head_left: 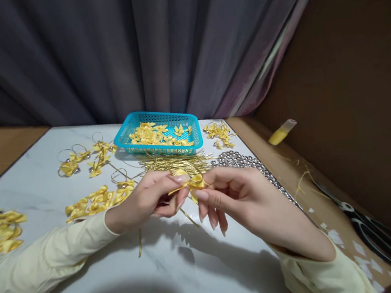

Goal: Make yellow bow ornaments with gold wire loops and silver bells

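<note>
Between both hands, above the white board, is a yellow ribbon bow. My left hand pinches its left side between thumb and fingers. On the right side of the bow, the thumb and index finger of my right hand are closed on it, the other fingers curling below. A thin gold strand loops at the bow, and another sticks out under the hands; I cannot tell whether they are joined. Just behind the hands lies a pile of gold wire ties. Silver bells or beads are heaped beyond my right hand.
A blue basket of yellow bows stands at the back. Bow clusters with wire loops lie left, more bows nearer, and another group right. Black-handled scissors, paper scraps and a yellow tube are at the right.
</note>
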Demonstrator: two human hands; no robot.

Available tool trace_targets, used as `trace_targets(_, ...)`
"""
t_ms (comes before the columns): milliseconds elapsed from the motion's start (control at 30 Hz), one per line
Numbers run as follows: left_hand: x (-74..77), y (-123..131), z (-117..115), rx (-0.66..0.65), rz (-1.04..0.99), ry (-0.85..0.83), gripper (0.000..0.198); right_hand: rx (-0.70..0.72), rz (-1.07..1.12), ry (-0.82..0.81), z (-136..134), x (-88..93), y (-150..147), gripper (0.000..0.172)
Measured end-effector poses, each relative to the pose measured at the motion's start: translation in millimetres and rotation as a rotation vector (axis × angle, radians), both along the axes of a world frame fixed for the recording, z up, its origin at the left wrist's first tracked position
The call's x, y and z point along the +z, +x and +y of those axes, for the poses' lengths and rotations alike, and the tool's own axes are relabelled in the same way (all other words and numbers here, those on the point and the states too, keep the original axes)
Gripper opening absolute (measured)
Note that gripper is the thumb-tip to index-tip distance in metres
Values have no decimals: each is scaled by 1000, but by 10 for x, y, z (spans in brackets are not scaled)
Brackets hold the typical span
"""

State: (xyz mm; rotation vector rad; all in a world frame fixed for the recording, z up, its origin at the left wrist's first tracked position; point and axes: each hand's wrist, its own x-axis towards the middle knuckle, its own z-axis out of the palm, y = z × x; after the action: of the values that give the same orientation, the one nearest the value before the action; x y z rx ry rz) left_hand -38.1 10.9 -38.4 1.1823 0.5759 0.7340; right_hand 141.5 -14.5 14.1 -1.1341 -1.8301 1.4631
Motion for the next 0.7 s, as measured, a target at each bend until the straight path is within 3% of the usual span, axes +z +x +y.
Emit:
trace_targets(400, -21, 26, -17, 95, 28, 132, 37, -102, -69, 185, 3, 41, 102, 18)
trace_targets(567, -7, 21, -28, 92, 54, 175, 40, -41, -88, 98, 21, 36, 89, 14)
trace_targets(700, -17, 21, -26, 81, 27, 147, 34, 11, -142, 124, 27, 16, 93, 18)
